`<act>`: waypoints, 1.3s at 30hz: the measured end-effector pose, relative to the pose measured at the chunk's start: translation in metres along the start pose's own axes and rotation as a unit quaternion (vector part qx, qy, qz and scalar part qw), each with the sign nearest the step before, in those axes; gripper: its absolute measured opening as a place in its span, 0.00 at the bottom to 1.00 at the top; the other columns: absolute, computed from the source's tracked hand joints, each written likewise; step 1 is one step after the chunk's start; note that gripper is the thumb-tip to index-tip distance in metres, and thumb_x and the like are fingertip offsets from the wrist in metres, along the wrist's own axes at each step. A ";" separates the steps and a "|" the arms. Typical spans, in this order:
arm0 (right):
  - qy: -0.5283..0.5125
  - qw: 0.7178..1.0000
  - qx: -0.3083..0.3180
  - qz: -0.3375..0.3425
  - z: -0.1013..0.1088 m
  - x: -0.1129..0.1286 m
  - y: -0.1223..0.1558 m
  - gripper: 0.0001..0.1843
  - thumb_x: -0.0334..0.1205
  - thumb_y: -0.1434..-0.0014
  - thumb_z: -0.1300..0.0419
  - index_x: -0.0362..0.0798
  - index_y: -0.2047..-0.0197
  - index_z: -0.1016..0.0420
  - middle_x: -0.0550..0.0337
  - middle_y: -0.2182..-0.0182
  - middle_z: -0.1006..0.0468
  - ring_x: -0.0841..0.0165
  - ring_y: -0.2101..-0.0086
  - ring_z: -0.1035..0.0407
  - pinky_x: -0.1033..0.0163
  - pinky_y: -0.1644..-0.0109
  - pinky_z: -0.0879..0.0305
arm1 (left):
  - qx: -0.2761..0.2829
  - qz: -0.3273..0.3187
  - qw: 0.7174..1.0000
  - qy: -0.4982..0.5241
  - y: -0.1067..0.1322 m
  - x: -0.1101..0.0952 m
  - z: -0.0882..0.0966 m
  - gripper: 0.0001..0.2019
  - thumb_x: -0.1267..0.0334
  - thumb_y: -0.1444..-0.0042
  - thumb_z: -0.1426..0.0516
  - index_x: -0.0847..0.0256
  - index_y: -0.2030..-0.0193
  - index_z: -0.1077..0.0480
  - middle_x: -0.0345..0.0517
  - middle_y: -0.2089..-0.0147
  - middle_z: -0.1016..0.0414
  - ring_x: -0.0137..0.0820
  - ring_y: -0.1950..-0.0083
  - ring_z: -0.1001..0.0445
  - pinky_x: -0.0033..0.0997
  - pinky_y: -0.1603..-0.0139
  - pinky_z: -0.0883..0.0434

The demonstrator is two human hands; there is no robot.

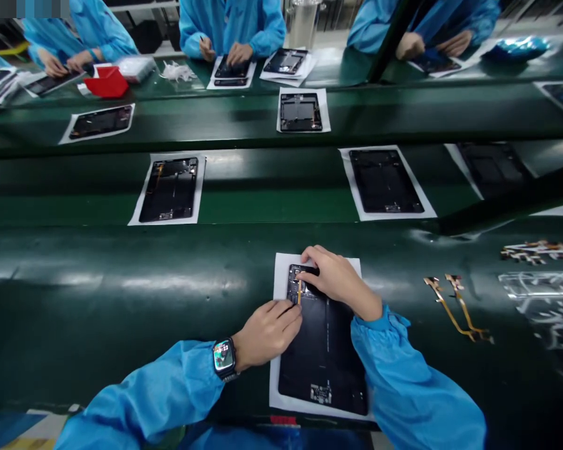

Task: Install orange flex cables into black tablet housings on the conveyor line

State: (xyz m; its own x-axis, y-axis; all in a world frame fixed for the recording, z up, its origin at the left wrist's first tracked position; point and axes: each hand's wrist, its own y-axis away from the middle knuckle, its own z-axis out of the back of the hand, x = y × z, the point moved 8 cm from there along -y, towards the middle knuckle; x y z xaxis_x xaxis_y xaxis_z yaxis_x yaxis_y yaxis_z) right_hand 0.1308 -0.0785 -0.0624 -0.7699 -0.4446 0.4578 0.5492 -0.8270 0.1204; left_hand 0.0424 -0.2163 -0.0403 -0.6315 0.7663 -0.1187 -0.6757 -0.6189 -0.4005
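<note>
A black tablet housing [331, 350] lies on a white sheet [274, 375] in front of me, its inner side up. An orange ribbon cable [299, 291] runs along its upper left part. My left hand [271, 332] is closed at the lower end of this cable, fingertips pinched together on it. At the cable's upper end, my right hand [333, 275] presses with the thumb, while its curled index finger rests by the housing's top edge. Both ends of the cable are partly hidden by my fingers.
Two loose ribbon cables [464, 312] lie to the right, near a pile of cables [539, 251] and clear plastic strips [544, 286]. Beyond, tablet housings [171, 190] on sheets lie along the green belt [272, 194]. A dark bar [511, 197] crosses at right. Co-workers [232, 28] sit opposite.
</note>
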 end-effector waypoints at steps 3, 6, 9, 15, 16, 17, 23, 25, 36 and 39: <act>0.003 1.000 -0.006 0.000 0.001 0.000 0.001 0.13 0.42 0.43 0.33 0.52 0.59 0.33 0.64 0.64 0.29 0.69 0.71 0.34 0.63 0.69 0.48 | 0.006 -0.005 1.000 0.003 -0.001 -0.001 0.001 0.10 0.73 0.35 0.50 0.69 0.57 0.27 0.53 0.50 0.23 0.38 0.50 0.26 0.36 0.54 0.27; 0.004 1.000 -0.008 0.002 0.001 -0.001 0.000 0.13 0.42 0.43 0.33 0.51 0.58 0.33 0.64 0.64 0.30 0.69 0.71 0.35 0.64 0.69 0.50 | 0.009 -0.006 1.000 -0.002 -0.002 -0.001 0.001 0.10 0.73 0.34 0.50 0.69 0.56 0.27 0.53 0.50 0.23 0.38 0.50 0.26 0.36 0.54 0.27; 0.006 1.000 -0.006 0.002 0.001 -0.001 0.000 0.14 0.43 0.43 0.33 0.51 0.58 0.33 0.64 0.64 0.29 0.69 0.71 0.35 0.64 0.69 0.51 | 0.014 -0.009 1.000 -0.008 -0.002 -0.002 0.001 0.10 0.73 0.34 0.50 0.69 0.56 0.27 0.54 0.50 0.23 0.38 0.50 0.26 0.36 0.54 0.27; 0.008 1.000 -0.008 0.003 0.001 0.000 0.001 0.15 0.43 0.43 0.33 0.51 0.58 0.33 0.63 0.64 0.29 0.69 0.71 0.36 0.63 0.69 0.51 | 0.029 -0.010 0.999 -0.016 -0.004 -0.002 0.000 0.10 0.73 0.34 0.50 0.69 0.56 0.27 0.53 0.50 0.23 0.37 0.50 0.26 0.35 0.54 0.26; 0.007 1.000 -0.009 0.004 0.002 0.000 0.001 0.15 0.43 0.43 0.33 0.51 0.58 0.33 0.63 0.64 0.29 0.69 0.71 0.36 0.63 0.69 0.51 | 0.029 -0.010 0.999 -0.016 -0.004 -0.002 0.001 0.10 0.73 0.34 0.50 0.68 0.56 0.27 0.53 0.50 0.23 0.37 0.50 0.26 0.35 0.54 0.26; 0.006 1.000 -0.009 0.003 0.002 0.000 0.001 0.15 0.43 0.43 0.33 0.50 0.58 0.33 0.63 0.64 0.29 0.69 0.71 0.36 0.63 0.69 0.50 | 0.028 -0.011 0.999 -0.017 -0.004 -0.002 0.001 0.10 0.73 0.34 0.50 0.68 0.57 0.27 0.53 0.50 0.23 0.37 0.50 0.26 0.35 0.54 0.26; 0.005 1.000 -0.009 0.001 0.004 0.001 0.001 0.14 0.43 0.43 0.33 0.50 0.58 0.33 0.63 0.64 0.29 0.69 0.72 0.37 0.63 0.70 0.51 | 0.039 -0.019 0.999 -0.028 -0.005 -0.004 0.000 0.10 0.73 0.35 0.50 0.70 0.56 0.28 0.54 0.50 0.23 0.38 0.50 0.26 0.36 0.54 0.27; 0.006 1.000 -0.009 0.001 0.004 0.001 0.001 0.14 0.43 0.43 0.33 0.50 0.58 0.33 0.63 0.64 0.29 0.69 0.72 0.37 0.63 0.70 0.51 | 0.047 -0.021 0.998 -0.031 -0.005 -0.005 -0.002 0.10 0.73 0.35 0.50 0.70 0.56 0.28 0.55 0.50 0.24 0.38 0.50 0.26 0.36 0.54 0.27; 0.017 1.000 -0.017 0.006 0.002 -0.001 0.000 0.15 0.44 0.44 0.33 0.51 0.58 0.33 0.63 0.63 0.29 0.69 0.72 0.36 0.63 0.70 0.52 | 0.051 -0.026 0.998 -0.034 -0.008 -0.008 -0.001 0.09 0.74 0.35 0.49 0.72 0.56 0.28 0.57 0.52 0.24 0.39 0.51 0.26 0.36 0.55 0.27; 0.021 1.000 -0.015 0.004 0.002 -0.001 0.000 0.15 0.44 0.44 0.33 0.51 0.58 0.33 0.63 0.63 0.28 0.69 0.72 0.35 0.63 0.70 0.52 | 0.065 -0.027 0.997 -0.030 -0.006 -0.006 -0.005 0.08 0.74 0.35 0.49 0.71 0.56 0.29 0.57 0.51 0.24 0.39 0.51 0.26 0.38 0.54 0.27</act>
State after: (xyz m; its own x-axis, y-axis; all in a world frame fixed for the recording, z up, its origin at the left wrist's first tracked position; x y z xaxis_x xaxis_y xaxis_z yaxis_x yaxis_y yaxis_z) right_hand 0.1325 -0.0774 -0.0609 -0.7786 -0.4654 0.4210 0.5462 -0.8329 0.0895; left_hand 0.0523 -0.2167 -0.0412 -0.6126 0.7892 -0.0443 -0.7498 -0.5979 -0.2834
